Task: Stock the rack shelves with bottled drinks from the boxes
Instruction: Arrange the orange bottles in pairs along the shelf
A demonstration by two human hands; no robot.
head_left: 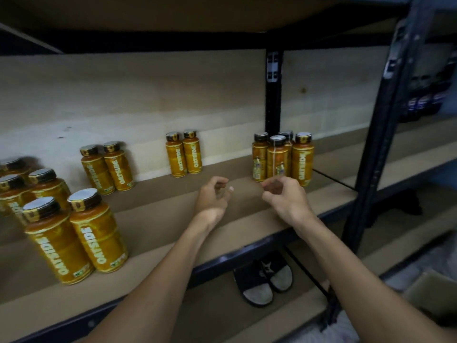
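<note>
On the shelf (153,219), the upright bottle group (279,159) right of centre stands just above the right hand (288,196), farther from the left hand (212,198); both hands are loosely curled, empty.

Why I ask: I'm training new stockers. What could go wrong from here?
The right hand hovers close to the bottle cluster; a bump might topple them. The two front bottles stand near the shelf edge, where the left forearm could sweep them off. The slippers below could trip someone.
</note>
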